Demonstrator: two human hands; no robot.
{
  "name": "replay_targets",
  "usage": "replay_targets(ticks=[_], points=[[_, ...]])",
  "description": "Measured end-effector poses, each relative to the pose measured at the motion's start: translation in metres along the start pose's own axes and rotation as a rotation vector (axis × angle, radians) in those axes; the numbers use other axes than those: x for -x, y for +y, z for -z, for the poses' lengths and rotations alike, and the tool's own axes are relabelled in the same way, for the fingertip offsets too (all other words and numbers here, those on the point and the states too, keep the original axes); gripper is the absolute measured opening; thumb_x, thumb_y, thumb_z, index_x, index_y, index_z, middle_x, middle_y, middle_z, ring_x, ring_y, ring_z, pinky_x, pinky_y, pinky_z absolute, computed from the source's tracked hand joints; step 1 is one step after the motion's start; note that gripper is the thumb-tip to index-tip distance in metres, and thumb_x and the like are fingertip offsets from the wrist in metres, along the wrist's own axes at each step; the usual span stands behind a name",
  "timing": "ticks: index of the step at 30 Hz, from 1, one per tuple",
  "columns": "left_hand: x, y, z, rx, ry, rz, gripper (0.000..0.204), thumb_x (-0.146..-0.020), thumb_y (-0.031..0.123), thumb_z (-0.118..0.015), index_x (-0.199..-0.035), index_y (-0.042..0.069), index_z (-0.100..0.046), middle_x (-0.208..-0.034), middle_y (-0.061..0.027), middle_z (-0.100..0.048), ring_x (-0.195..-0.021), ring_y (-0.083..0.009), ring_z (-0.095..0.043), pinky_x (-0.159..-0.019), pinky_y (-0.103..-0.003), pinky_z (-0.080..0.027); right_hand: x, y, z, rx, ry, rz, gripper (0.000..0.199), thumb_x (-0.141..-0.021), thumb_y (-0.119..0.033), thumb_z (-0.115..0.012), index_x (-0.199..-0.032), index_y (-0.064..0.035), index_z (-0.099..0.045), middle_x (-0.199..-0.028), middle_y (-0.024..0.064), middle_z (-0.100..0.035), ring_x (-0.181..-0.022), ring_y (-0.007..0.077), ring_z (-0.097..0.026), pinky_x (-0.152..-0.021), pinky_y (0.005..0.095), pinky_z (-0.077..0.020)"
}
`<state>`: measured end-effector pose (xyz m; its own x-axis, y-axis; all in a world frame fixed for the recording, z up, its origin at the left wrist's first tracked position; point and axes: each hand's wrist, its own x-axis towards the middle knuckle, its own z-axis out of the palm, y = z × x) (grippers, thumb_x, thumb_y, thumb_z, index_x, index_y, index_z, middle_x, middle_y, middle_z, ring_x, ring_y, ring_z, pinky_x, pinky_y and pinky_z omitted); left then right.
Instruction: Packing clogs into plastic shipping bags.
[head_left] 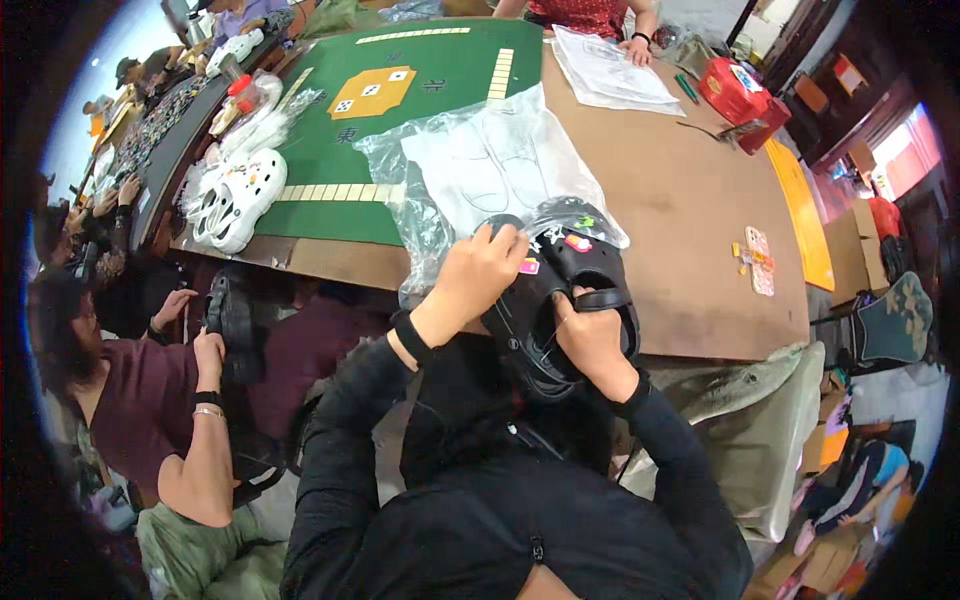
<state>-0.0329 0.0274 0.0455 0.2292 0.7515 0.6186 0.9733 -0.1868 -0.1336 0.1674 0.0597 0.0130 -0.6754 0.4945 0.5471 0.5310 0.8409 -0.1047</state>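
A pair of black clogs with colourful charms is held at the near edge of the table, toes pointing away from me. My left hand (474, 272) is closed at the toe of the left black clog (512, 318), fingers curled over its front. My right hand (597, 342) grips the right black clog (592, 262), with its thumb and fingers at the foot opening by the heel strap. Just beyond the toes lies a white sheet (475, 165) with shoe outlines, partly over a clear plastic bag (420, 255). The undersides of the clogs are hidden.
White clogs (236, 205) with charms sit on the table's left. A green mat (440, 70) covers its far left part. A patterned phone case (760, 262) lies right, a red bag (733, 90) far right. Seated at left, a person in maroon (150, 400) holds a dark shoe.
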Motion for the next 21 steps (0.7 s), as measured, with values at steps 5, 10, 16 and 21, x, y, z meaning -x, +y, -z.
replay_targets(ticks=[5, 10, 16, 21], points=[[-0.017, 0.003, -0.006, -0.024, -0.158, -0.006, 0.022, -0.071, 0.011, -0.061, -0.092, 0.007, -0.056, -0.078, -0.0034, -0.054, -0.068, -0.0182, -0.061, -0.051, -0.03, -0.05, 0.001, -0.001, 0.004, -0.019, -0.017, 0.13, 0.027, -0.064, -0.004, -0.064, -0.091, -0.0052, -0.067, -0.086, 0.0165, -0.062, -0.075, 0.0274, -0.059, -0.056, 0.0365, -0.0472], [-0.018, 0.003, -0.018, 0.065, -0.131, 0.043, 0.016, -0.073, 0.01, -0.059, -0.089, 0.007, -0.055, -0.071, -0.0055, -0.056, -0.06, -0.0217, -0.063, -0.048, -0.033, -0.05, 0.001, 0.0, 0.009, -0.062, -0.075, 0.132, 0.03, -0.066, -0.007, -0.062, -0.095, -0.0046, -0.065, -0.076, 0.012, -0.055, -0.073, 0.0257, -0.057, -0.055, 0.0352, -0.0453], [-0.02, 0.008, -0.014, 0.154, -0.171, -0.031, 0.012, -0.076, 0.013, -0.058, -0.086, 0.008, -0.055, -0.067, -0.0054, -0.057, -0.058, -0.0217, -0.063, -0.046, -0.033, -0.049, 0.005, -0.007, 0.008, -0.044, -0.125, 0.273, 0.029, -0.069, -0.006, -0.06, -0.098, -0.0067, -0.065, -0.075, 0.0104, -0.055, -0.072, 0.0244, -0.058, -0.054, 0.0348, -0.0461], [-0.023, 0.045, 0.008, 0.21, -0.112, -0.108, 0.017, -0.072, 0.018, -0.061, -0.083, 0.007, -0.055, -0.067, -0.0018, -0.055, -0.062, -0.0168, -0.061, -0.049, -0.029, -0.048, 0.005, -0.005, -0.004, -0.16, -0.09, 0.178, 0.034, -0.06, -0.005, -0.064, -0.094, -0.0078, -0.067, -0.081, 0.0116, -0.061, -0.074, 0.0317, -0.06, -0.056, 0.0405, -0.0453]])
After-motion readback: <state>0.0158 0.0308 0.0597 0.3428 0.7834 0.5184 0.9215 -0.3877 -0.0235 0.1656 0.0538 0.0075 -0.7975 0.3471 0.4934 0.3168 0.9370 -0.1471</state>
